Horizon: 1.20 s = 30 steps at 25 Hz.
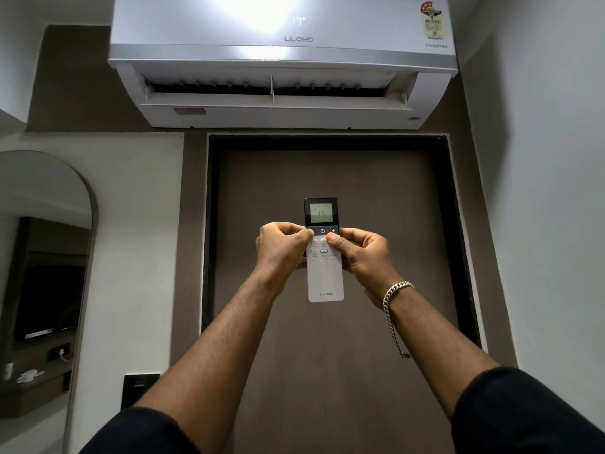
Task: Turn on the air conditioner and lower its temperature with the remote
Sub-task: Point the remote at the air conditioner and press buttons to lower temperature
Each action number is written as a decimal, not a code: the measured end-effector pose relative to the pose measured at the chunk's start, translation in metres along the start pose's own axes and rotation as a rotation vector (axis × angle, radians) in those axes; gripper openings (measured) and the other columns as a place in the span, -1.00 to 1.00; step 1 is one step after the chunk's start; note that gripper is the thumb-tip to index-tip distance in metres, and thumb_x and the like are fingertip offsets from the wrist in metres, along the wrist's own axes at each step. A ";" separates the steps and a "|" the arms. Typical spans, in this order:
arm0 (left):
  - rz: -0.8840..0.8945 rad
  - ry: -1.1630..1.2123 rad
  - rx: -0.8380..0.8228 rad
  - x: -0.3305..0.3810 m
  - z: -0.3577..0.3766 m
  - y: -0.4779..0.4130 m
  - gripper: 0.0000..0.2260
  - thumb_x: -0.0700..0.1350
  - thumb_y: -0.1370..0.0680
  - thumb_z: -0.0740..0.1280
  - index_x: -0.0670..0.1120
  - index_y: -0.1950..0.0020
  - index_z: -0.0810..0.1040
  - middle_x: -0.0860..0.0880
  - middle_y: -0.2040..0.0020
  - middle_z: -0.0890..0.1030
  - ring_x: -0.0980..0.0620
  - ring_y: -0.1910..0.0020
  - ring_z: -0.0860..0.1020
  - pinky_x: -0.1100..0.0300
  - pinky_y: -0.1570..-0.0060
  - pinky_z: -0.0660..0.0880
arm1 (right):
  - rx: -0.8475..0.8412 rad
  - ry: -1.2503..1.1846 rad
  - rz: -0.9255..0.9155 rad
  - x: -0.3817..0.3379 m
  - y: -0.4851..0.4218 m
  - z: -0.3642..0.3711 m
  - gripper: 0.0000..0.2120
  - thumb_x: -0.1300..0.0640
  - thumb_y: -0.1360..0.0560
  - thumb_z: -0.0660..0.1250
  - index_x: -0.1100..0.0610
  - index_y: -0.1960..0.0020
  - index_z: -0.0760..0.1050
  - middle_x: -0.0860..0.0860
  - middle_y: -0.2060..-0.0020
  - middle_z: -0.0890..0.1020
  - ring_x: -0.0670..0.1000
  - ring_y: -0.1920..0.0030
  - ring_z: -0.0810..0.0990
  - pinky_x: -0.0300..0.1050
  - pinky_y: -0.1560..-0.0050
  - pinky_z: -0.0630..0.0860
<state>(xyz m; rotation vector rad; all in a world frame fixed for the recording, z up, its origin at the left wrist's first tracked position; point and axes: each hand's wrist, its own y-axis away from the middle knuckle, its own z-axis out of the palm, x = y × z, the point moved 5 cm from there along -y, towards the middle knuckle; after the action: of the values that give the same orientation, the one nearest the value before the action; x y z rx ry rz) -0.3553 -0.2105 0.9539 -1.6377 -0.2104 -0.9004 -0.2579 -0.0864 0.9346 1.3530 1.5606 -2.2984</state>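
A white wall-mounted air conditioner (281, 60) hangs above a brown door; its louvre is open and its front display shows 17. I hold a white remote (324, 276) with a dark top upright at arm's length below it. The remote's lit screen (321, 213) also reads 17. My left hand (281, 249) grips its left edge, the thumb lying over the button left of the power button. My right hand (360, 253) grips the right edge, its thumb resting on the round buttons just below the plus button.
The brown door (327, 339) in a dark frame is straight ahead. An arched mirror (42, 257) hangs on the left wall, with a black switch plate (139, 388) beside the door. A plain white wall runs along the right. A chain bracelet sits on my right wrist.
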 end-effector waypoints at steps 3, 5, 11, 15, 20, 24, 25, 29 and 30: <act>0.016 -0.004 0.018 0.004 -0.001 0.001 -0.88 -0.11 -0.49 0.37 -0.14 0.19 0.55 -0.17 0.11 0.68 -0.08 0.11 0.69 0.14 0.30 0.64 | 0.001 -0.013 -0.005 -0.003 0.001 0.001 -0.63 0.17 -0.47 0.41 0.33 -0.20 0.51 0.23 -0.06 0.68 0.16 -0.06 0.69 -0.01 -0.01 0.65; 0.024 -0.015 0.030 0.007 0.000 0.001 -0.88 -0.11 -0.49 0.37 -0.13 0.21 0.55 -0.16 0.13 0.68 -0.06 0.13 0.69 0.15 0.32 0.64 | 0.009 -0.012 -0.005 -0.004 0.001 0.001 -0.63 0.17 -0.47 0.41 0.33 -0.21 0.51 0.23 -0.07 0.68 0.16 -0.06 0.69 -0.01 -0.01 0.65; 0.028 -0.001 0.045 0.010 0.001 0.003 -0.86 -0.13 -0.49 0.36 -0.09 0.27 0.55 -0.15 0.16 0.69 -0.03 0.17 0.69 0.13 0.34 0.65 | 0.003 -0.031 -0.013 -0.008 0.002 0.001 -0.68 0.21 -0.47 0.41 0.32 -0.18 0.53 0.23 -0.05 0.69 0.10 0.03 0.71 -0.08 0.04 0.67; 0.012 0.000 0.009 0.006 0.005 0.006 -0.87 -0.12 -0.50 0.37 -0.08 0.24 0.54 -0.15 0.13 0.68 -0.04 0.15 0.69 0.14 0.32 0.64 | 0.004 0.001 -0.008 -0.006 0.004 -0.005 -0.73 0.21 -0.47 0.41 0.28 -0.13 0.55 0.21 -0.04 0.70 0.04 0.08 0.71 -0.12 0.07 0.67; -0.011 0.023 -0.045 -0.009 0.016 0.013 -0.90 -0.11 -0.52 0.37 -0.14 0.09 0.57 -0.16 0.08 0.67 -0.05 0.11 0.69 0.17 0.30 0.64 | 0.023 0.060 0.034 0.002 0.010 -0.016 -0.74 0.21 -0.46 0.42 0.30 -0.11 0.57 0.19 0.01 0.71 0.08 0.07 0.71 -0.12 0.10 0.67; -0.053 0.074 -0.086 -0.032 0.032 0.023 -0.83 -0.15 -0.51 0.38 -0.24 -0.01 0.60 -0.21 0.04 0.68 -0.09 0.09 0.70 0.03 0.21 0.67 | 0.035 0.083 0.084 0.020 0.021 -0.031 -0.95 0.22 -0.46 0.42 0.15 0.08 0.61 0.07 0.16 0.71 -0.09 0.25 0.70 -0.24 0.24 0.66; -0.068 0.077 -0.112 -0.042 0.039 0.028 -0.83 -0.16 -0.52 0.38 -0.24 -0.02 0.60 -0.21 0.03 0.68 -0.09 0.08 0.70 0.03 0.21 0.67 | 0.054 0.094 0.106 0.030 0.027 -0.039 -0.96 0.22 -0.45 0.43 0.15 0.09 0.61 0.06 0.17 0.71 -0.08 0.24 0.71 -0.22 0.22 0.67; -0.187 0.051 -0.281 -0.097 0.081 0.066 -0.82 -0.17 -0.54 0.35 -0.27 -0.05 0.59 -0.22 0.01 0.67 -0.10 0.05 0.69 0.17 0.27 0.64 | 0.148 0.177 0.267 0.088 0.066 -0.083 -0.95 0.20 -0.45 0.44 0.19 0.14 0.62 0.09 0.15 0.73 0.05 0.11 0.73 -0.02 0.04 0.68; -0.239 0.041 -0.332 -0.117 0.098 0.086 -0.83 -0.18 -0.54 0.35 -0.27 -0.04 0.60 -0.21 0.02 0.68 -0.09 0.06 0.69 0.20 0.29 0.63 | 0.195 0.187 0.328 0.110 0.086 -0.101 -0.89 0.21 -0.44 0.44 0.27 0.13 0.62 0.13 0.15 0.72 0.06 0.11 0.72 0.04 0.01 0.68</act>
<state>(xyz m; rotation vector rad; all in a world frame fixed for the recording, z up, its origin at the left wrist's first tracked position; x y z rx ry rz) -0.3429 -0.1089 0.8119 -1.9255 -0.2408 -1.1995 -0.2213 -0.0059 0.7865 1.7641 1.0694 -2.2166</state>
